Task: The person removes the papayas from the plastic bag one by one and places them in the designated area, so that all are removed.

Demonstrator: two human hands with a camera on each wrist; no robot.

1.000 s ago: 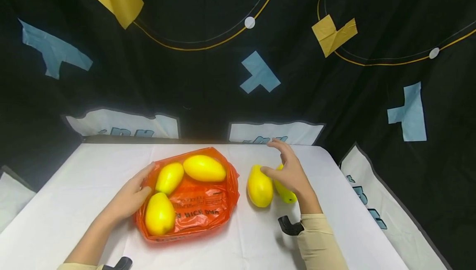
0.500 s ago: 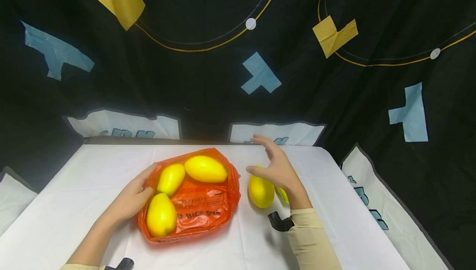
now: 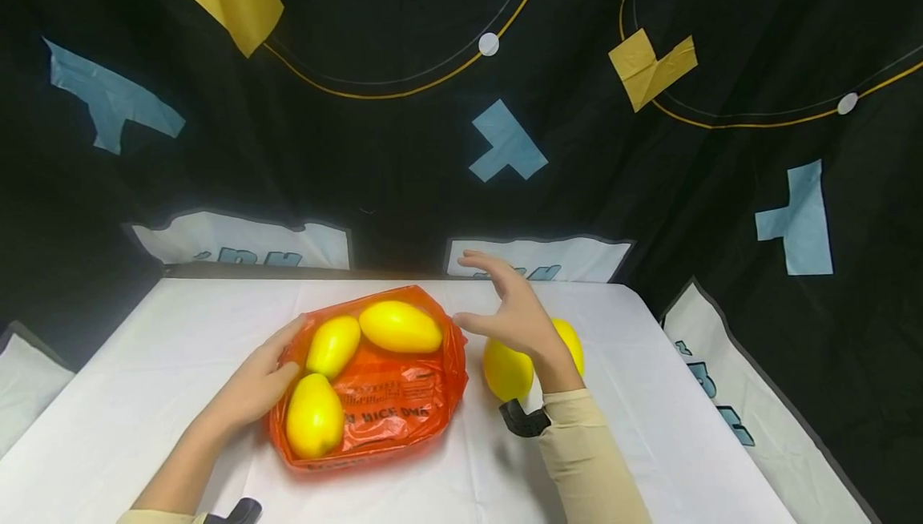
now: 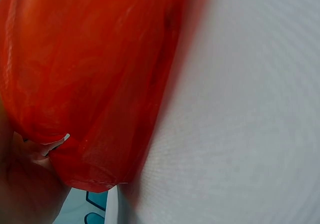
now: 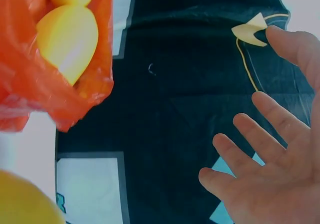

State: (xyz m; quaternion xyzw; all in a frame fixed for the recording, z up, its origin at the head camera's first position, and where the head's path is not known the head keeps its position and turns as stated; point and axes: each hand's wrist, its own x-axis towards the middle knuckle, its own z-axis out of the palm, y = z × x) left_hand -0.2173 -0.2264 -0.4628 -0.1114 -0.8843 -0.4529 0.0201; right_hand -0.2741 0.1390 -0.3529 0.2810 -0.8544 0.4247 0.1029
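On the left of the table, a red plastic bag (image 3: 392, 408) lies with its mouth spread, and three yellow mangoes (image 3: 315, 416) rest inside it. My left hand (image 3: 252, 380) grips the bag's left rim, thumb over the edge and the other fingers along the outside. In the left wrist view the red bag (image 4: 100, 74) fills much of the frame, partly hiding the hand. My right hand (image 3: 515, 312) is raised with nothing in it, fingers spread and slightly bent. It overlaps two more yellow mangoes (image 3: 507, 372) on the table, right of the bag, partly covering both.
The white table (image 3: 404, 500) ends at a black curtain (image 3: 389, 171) with blue and gold pieces on it. Dark wrist mounts (image 3: 524, 420) sit at both sleeves. One mango (image 5: 22, 204) shows large at the lower left of the right wrist view.
My right hand has moved left and a little away from me, from over the two loose mangoes toward the bag's right side. The left hand keeps its hold on the bag.
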